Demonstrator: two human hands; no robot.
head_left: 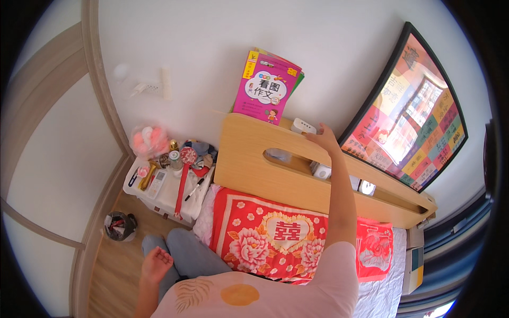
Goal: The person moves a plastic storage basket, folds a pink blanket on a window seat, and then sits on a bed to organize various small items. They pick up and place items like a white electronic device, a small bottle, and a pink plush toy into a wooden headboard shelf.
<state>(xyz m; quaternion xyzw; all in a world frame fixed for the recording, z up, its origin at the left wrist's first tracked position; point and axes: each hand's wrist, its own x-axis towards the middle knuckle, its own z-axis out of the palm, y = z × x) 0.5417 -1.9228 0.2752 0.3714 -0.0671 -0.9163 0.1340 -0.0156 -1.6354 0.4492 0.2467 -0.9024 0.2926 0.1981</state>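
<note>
My right arm stretches over the bed to the top ledge of the wooden headboard [238, 153]. There my right hand [324, 140] has its fingers apart, right beside a small white box [303, 126] with dark marks on top; whether the fingertips touch it I cannot tell. Left of that box, a stack of books with a purple cover [266, 87] leans upright against the wall. My left hand [157, 264] is raised near my knees, palm up, fingers loosely curled and holding nothing.
A white bedside cabinet [175, 193] carries a remote control [157, 183], bottles, a pen and a red-ribboned item. Beside it stands a small waste bin [120, 226]. Red floral pillow covers [249, 212] lie on the bed. A black-framed picture [408, 106] leans above the headboard.
</note>
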